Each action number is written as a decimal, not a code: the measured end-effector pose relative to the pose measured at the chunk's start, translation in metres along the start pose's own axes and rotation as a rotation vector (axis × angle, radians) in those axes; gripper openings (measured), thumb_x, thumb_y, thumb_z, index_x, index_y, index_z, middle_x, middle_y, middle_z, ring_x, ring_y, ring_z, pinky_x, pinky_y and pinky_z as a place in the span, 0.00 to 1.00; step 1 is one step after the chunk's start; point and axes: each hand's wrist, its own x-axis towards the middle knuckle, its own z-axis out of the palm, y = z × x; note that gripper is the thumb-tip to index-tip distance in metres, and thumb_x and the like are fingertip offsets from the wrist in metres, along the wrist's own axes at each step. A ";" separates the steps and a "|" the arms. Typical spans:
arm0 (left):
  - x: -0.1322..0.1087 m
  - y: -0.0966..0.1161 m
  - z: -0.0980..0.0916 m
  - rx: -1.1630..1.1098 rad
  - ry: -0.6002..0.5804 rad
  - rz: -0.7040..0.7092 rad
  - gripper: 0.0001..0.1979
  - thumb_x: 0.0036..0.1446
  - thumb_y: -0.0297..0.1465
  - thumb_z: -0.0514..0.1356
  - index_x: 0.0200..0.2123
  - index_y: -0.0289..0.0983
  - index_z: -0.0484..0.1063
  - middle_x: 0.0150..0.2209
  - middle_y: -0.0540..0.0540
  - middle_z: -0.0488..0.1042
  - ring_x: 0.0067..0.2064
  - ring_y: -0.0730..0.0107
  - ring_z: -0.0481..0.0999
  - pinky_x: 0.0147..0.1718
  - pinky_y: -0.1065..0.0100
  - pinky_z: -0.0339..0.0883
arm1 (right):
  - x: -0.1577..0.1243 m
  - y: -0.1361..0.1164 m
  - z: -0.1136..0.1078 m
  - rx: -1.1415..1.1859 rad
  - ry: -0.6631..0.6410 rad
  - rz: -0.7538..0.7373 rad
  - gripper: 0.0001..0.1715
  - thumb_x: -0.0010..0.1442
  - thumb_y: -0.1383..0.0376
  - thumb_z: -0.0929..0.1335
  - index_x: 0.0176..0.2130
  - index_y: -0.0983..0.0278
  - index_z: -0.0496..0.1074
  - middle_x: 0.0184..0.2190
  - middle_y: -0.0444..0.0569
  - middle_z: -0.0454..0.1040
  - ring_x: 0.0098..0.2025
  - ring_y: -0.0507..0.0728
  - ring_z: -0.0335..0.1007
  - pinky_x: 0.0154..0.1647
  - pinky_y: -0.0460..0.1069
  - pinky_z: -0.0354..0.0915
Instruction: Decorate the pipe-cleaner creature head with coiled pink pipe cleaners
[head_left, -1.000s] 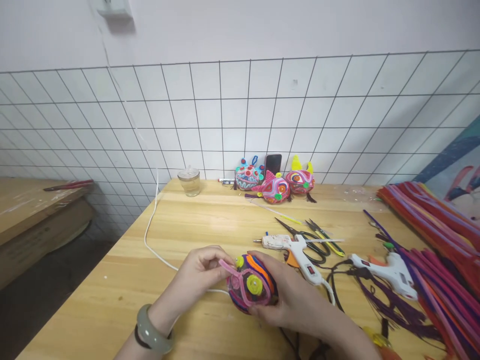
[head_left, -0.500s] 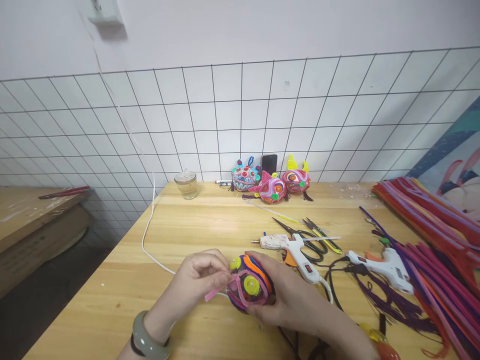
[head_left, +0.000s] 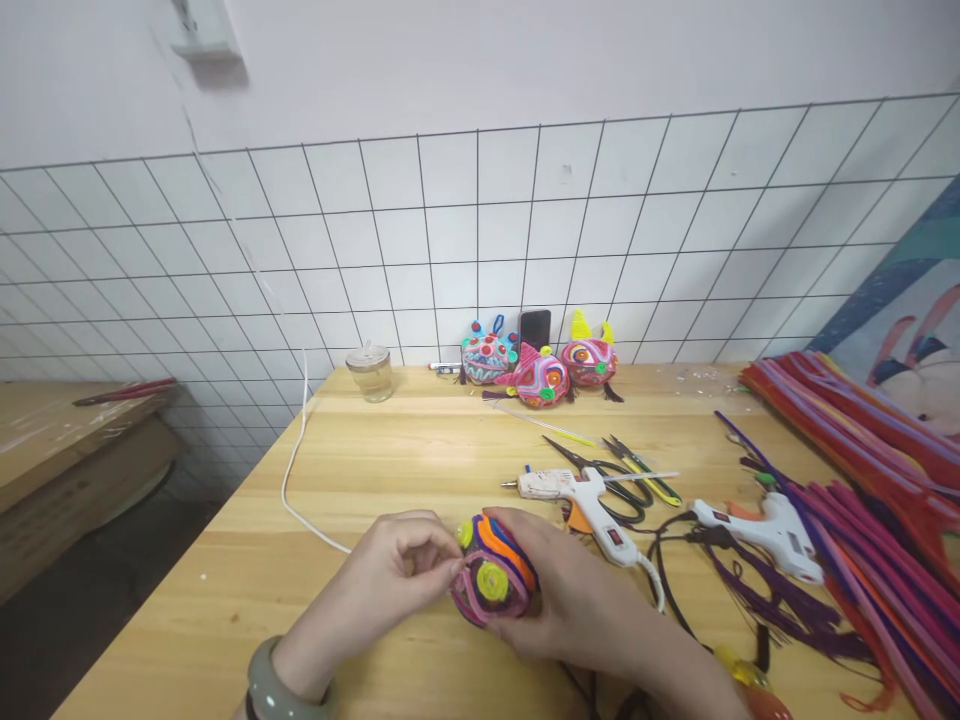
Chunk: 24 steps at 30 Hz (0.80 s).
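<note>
My right hand (head_left: 551,585) wraps round a small ball-shaped craft piece (head_left: 517,562) from the right, thumb below and fingers over the top. The piece is covered in purple, orange and pink fuzzy strips and carries yellow coiled discs. At its left side my left hand (head_left: 412,560) is closed in a pinch, thumb against forefinger, on the pink pipe cleaner (head_left: 466,590) that curves round the front yellow disc. The fingertips hide the pinched part. A white glue gun (head_left: 600,515) lies just beyond my right hand.
Scissors (head_left: 626,490) and yellow-handled cutters (head_left: 652,480) lie behind the glue gun. A second glue gun (head_left: 765,535) and bundles of coloured pipe cleaners (head_left: 862,540) are on the right. Finished ornaments (head_left: 541,382), a phone (head_left: 535,328) and a glass jar (head_left: 371,377) stand at the back.
The loose pink end that stuck out past my left fingers no longer shows. The ball is turned slightly, with its orange strips more in view, and both hands sit a little further left.
</note>
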 end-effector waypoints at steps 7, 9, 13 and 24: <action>0.001 -0.009 0.003 -0.303 -0.040 -0.173 0.13 0.48 0.39 0.64 0.25 0.33 0.71 0.19 0.52 0.69 0.19 0.79 0.63 0.18 0.75 0.57 | -0.001 0.003 -0.001 0.034 -0.015 -0.012 0.29 0.46 0.62 0.71 0.49 0.63 0.64 0.43 0.51 0.72 0.43 0.58 0.69 0.44 0.50 0.65; 0.003 -0.009 0.004 -0.380 -0.057 -0.218 0.15 0.46 0.41 0.65 0.25 0.33 0.70 0.17 0.53 0.69 0.16 0.80 0.62 0.15 0.75 0.57 | -0.001 0.005 -0.001 0.040 -0.010 -0.020 0.30 0.45 0.63 0.70 0.49 0.64 0.64 0.44 0.52 0.72 0.44 0.59 0.69 0.45 0.51 0.65; 0.005 -0.009 0.006 -0.527 -0.073 -0.239 0.17 0.42 0.41 0.68 0.25 0.33 0.70 0.18 0.51 0.72 0.18 0.76 0.70 0.18 0.73 0.65 | -0.001 0.009 0.003 0.037 0.020 -0.036 0.34 0.44 0.65 0.69 0.52 0.68 0.63 0.48 0.57 0.70 0.48 0.61 0.67 0.51 0.53 0.63; 0.002 -0.009 -0.001 -0.577 -0.183 -0.239 0.14 0.45 0.37 0.68 0.23 0.32 0.70 0.18 0.50 0.73 0.20 0.77 0.72 0.22 0.74 0.65 | -0.004 0.011 0.005 0.036 0.005 -0.088 0.35 0.40 0.69 0.68 0.50 0.66 0.63 0.50 0.57 0.69 0.52 0.62 0.66 0.52 0.53 0.62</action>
